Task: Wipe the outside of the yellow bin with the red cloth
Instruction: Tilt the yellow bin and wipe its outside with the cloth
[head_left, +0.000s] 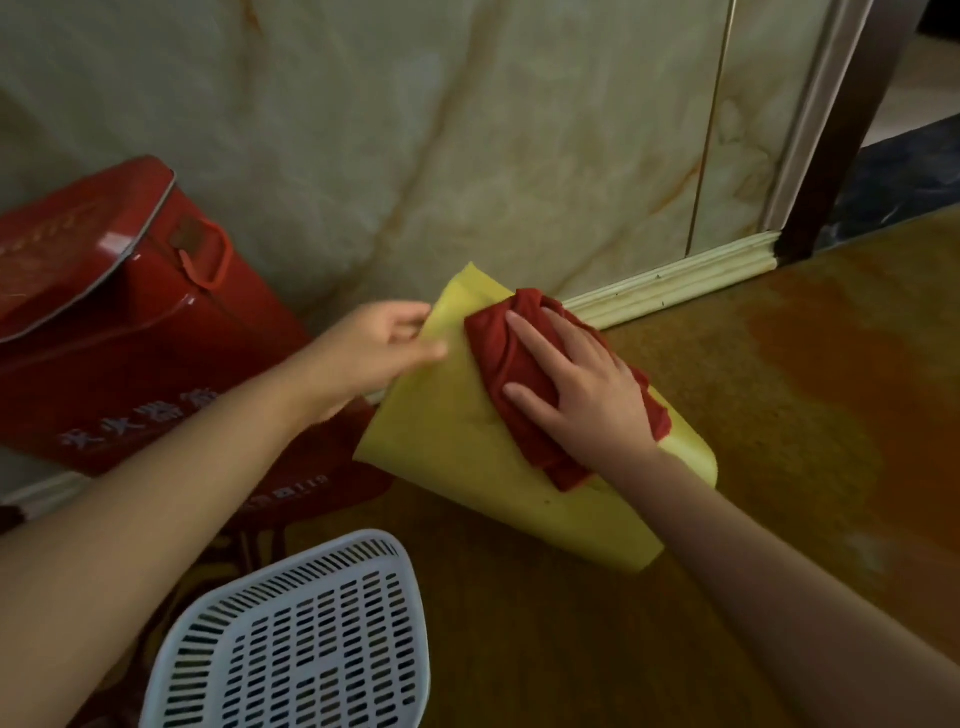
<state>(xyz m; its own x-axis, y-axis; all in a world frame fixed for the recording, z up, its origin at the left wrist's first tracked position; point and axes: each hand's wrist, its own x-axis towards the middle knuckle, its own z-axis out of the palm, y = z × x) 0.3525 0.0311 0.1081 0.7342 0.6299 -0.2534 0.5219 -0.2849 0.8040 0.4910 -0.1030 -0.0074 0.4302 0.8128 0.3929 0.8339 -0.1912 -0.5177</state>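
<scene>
The yellow bin lies tipped on its side on the floor, one flat outer wall facing up. A crumpled red cloth rests on that wall near its far right part. My right hand lies flat on the cloth with fingers spread, pressing it against the bin. My left hand grips the bin's far left edge, thumb over the wall. The bin's opening and underside are hidden from view.
A red metal box with white lettering stands to the left against the marble-look wall. A white slotted basket sits upside down in the near foreground. A skirting board runs behind the bin. Brown floor stretches to the right.
</scene>
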